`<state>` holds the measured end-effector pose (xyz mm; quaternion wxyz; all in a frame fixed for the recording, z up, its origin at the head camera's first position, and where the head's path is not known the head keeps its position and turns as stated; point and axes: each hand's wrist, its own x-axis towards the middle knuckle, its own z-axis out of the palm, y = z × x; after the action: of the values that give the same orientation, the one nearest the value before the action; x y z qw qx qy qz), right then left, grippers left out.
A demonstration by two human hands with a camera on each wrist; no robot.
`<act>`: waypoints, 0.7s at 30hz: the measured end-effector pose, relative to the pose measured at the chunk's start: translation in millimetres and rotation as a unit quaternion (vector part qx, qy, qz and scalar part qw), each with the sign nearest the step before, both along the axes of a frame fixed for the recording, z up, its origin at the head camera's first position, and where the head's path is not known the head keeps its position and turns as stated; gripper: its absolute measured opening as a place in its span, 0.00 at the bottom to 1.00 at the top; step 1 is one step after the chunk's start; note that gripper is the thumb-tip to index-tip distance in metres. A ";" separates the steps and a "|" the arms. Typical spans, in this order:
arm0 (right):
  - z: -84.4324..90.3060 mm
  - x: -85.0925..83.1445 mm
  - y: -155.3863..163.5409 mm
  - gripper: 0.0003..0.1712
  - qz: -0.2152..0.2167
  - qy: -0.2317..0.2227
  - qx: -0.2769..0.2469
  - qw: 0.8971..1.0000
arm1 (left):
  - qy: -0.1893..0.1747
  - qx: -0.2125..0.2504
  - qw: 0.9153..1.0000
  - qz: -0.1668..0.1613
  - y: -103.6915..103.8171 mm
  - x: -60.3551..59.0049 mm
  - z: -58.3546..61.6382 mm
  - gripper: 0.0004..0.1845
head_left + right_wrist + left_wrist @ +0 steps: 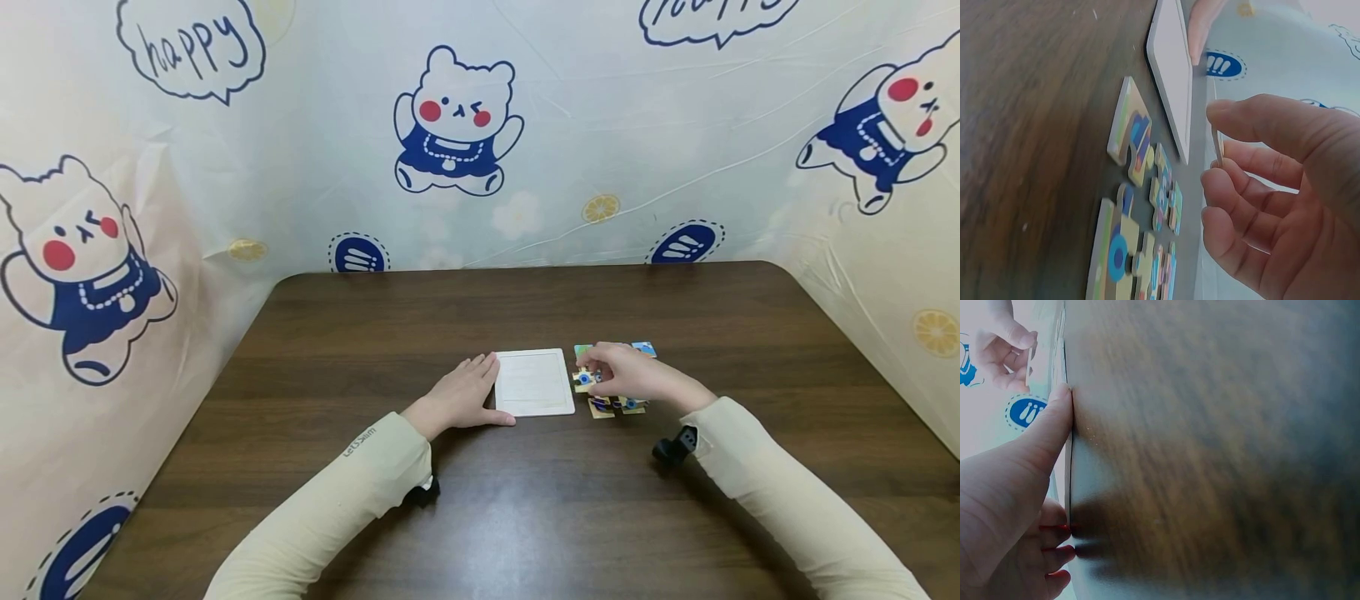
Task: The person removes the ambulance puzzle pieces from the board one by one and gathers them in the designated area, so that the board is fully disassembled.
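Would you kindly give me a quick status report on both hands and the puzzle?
Left hand flat, steadying white tray. Right hand pinching one puzzle piece above loose pieces. Nothing in the way.

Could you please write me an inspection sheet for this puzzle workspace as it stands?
Surface: dark wooden table, bare apart from the things listed below.
Job's things: white puzzle tray lying flat; loose puzzle pieces lying flat just to its right; one puzzle piece lifted off the table.
Clutter: nothing seen.
Hands: left hand rests flat against the tray's left edge; right hand pinches the lifted piece between thumb and fingers.
Cables: nothing seen; a small black wrist camera shows under the right sleeve.
Surroundings: cartoon bear printed sheet walls the table on three sides.
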<state>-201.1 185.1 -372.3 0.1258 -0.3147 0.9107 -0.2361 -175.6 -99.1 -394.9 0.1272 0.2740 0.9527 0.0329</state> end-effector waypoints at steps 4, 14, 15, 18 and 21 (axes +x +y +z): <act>-0.4 0.3 7.4 0.19 -0.005 -0.007 -0.012 1.000 | 0.003 0.001 1.000 -0.002 0.2 -0.3 0.0 0.53; 0.9 1.9 30.2 0.20 -0.027 -0.001 0.000 1.000 | 0.002 0.002 1.000 -0.001 0.3 0.4 0.9 0.53; 1.0 1.9 32.4 0.20 -0.030 -0.001 0.000 1.000 | 0.002 0.002 1.000 -0.001 0.3 0.5 0.9 0.53; 0.4 2.2 38.5 0.20 -0.037 -0.002 0.000 0.999 | 0.002 0.002 1.000 0.000 0.5 0.7 0.8 0.53; -0.2 3.8 44.2 0.20 -0.042 -0.008 0.002 0.999 | 0.000 0.000 1.000 0.001 0.5 0.8 0.6 0.54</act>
<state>-197.3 229.3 -372.5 0.1236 -0.2737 0.9227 -0.2417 -174.9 -98.6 -394.3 0.1268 0.2732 0.9530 0.0332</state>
